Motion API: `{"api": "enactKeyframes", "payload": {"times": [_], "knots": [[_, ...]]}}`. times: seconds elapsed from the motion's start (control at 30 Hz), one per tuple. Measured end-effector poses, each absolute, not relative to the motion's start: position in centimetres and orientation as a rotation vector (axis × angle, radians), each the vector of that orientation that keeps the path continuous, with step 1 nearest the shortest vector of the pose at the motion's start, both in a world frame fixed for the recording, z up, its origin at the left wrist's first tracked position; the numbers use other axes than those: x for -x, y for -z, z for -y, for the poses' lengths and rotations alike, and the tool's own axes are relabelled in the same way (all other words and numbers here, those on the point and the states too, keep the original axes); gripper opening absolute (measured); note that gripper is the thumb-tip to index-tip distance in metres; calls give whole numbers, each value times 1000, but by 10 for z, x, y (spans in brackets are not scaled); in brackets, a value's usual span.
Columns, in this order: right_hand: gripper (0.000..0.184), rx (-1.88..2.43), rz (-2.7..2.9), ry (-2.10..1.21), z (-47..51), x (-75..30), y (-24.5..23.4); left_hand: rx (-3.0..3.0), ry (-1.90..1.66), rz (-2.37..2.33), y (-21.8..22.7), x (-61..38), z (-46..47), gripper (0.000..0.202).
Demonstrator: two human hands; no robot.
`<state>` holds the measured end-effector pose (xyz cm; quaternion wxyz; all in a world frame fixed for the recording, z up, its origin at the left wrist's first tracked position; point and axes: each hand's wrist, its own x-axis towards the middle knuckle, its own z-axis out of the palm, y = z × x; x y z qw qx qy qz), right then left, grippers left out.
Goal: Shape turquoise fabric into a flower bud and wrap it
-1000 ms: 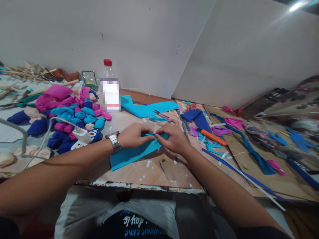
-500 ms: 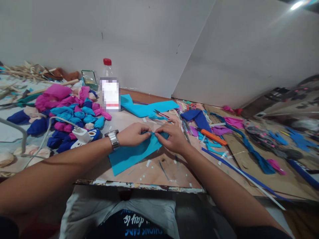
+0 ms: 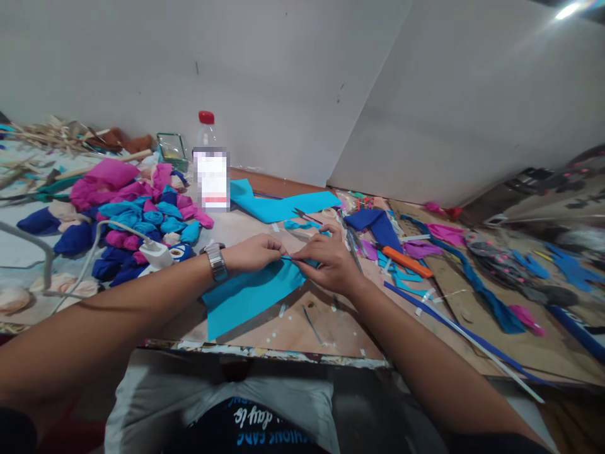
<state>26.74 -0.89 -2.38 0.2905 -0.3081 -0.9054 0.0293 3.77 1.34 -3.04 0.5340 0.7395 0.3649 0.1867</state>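
Observation:
A turquoise strip of crepe paper or cloth (image 3: 250, 296) hangs from my fingers over the table, its lower left corner close to the front edge. My left hand (image 3: 258, 253), with a metal watch (image 3: 217, 261) on the wrist, pinches its upper edge. Right beside it, my right hand (image 3: 326, 258) pinches the same edge, the fingertips of both hands nearly touching. The edge looks folded or gathered between them; fingers hide the detail. Behind my right hand lie small scissors (image 3: 307, 216) and a longer turquoise strip (image 3: 278, 207).
At left sit a heap of pink, blue and turquoise bundles (image 3: 151, 217) and a white charger with cable (image 3: 158, 255). A red-capped bottle (image 3: 207, 129) stands behind a lit phone (image 3: 212, 180). Rightward lie an orange cutter (image 3: 406, 261), a white stick (image 3: 491, 350) and cardboard (image 3: 454, 277).
My fingers have stayed together on the edge and shifted slightly. The turquoise strip's lower left corner has swung a little left and down.

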Motion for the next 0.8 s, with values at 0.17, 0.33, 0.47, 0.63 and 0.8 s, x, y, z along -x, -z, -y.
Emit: {"api": "enactKeyframes", "payload": {"times": [0.17,0.33,0.47,0.63,0.8], "knots": [[14,851,2438,-62,10,-267,22,-1864,-469,-927,31,-37,-15,36],[13,872,2421,-61,10,-267,22,-1899,-515,-940,35,-38,-16,43],[11,906,2392,-87,10,-267,25,-1992,-600,-929,34,-38,-12,41],[10,993,2375,-135,9,-266,28,-2171,-715,-935,29,-40,-2,27],[9,999,2326,-185,8,-265,27,-2297,-741,-979,26,-41,4,22]]}}
